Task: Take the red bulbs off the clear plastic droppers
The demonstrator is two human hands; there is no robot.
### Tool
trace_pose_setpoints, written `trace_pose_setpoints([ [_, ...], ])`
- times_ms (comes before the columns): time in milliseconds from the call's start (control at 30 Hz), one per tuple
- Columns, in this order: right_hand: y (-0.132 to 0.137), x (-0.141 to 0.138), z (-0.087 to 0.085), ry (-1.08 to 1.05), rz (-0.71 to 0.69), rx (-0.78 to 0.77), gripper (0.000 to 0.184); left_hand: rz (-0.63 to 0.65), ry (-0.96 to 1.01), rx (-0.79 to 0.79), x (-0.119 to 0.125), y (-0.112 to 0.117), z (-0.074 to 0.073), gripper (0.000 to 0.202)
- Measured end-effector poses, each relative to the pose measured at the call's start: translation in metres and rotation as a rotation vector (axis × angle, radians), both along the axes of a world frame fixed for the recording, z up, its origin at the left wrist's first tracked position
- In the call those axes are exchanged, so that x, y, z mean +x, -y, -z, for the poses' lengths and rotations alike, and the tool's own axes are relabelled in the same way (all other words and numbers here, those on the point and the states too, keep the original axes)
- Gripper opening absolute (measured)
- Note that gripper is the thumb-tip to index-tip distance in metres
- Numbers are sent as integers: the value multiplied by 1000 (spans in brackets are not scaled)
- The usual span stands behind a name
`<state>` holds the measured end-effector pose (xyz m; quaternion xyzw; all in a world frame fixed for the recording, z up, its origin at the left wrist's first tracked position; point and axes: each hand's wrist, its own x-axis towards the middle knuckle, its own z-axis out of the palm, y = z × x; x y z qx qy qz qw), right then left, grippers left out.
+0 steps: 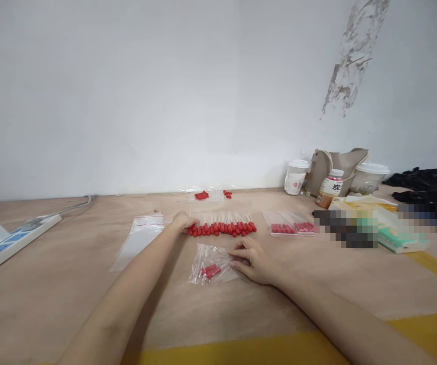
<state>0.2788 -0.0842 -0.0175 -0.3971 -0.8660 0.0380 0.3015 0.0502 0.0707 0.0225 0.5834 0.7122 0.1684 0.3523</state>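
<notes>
Pale sticks with red tips (224,229) lie side by side in a long row, tips toward me. At the row's left end, my left hand (184,221) is curled with its fingers closed around an end stick, partly hiding it. Nearer to me lies a clear plastic bag (224,263) with a few red pieces (210,271) inside. My right hand (254,261) has bent fingers and thumb at the bag's right edge, holding it against the table. Left of the row are flat, clear zip bags (138,238), stacked.
Filled bags (283,229) lie right of the row; more red pieces (202,195) sit by the wall. A power strip (16,243) stands far left. At back right are a paper cup (296,177), a bottle (330,189), a beige bag (317,172) and black cloth (427,185).
</notes>
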Motion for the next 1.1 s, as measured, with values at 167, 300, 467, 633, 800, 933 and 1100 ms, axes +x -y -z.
trace_pose_setpoints([
  [167,-1,0,2,-4,-3,4,27,-30,-84,111,-10,2,-2,31],
  [300,-2,0,3,-8,2,8,27,-26,-77,169,-21,11,-1,27],
  [467,-2,0,2,-9,-1,11,27,20,-29,261,-30,30,12,23],
  [633,-2,2,2,0,-12,13,28,59,-44,382,-35,47,17,24],
  [800,-3,3,1,10,-29,-2,28,78,-110,510,-36,53,13,24],
  [933,-2,3,-1,7,-39,-11,27,-12,-120,653,-37,70,21,26],
  [1100,-3,3,0,-25,-36,-11,27,328,-35,871,-40,120,29,18],
])
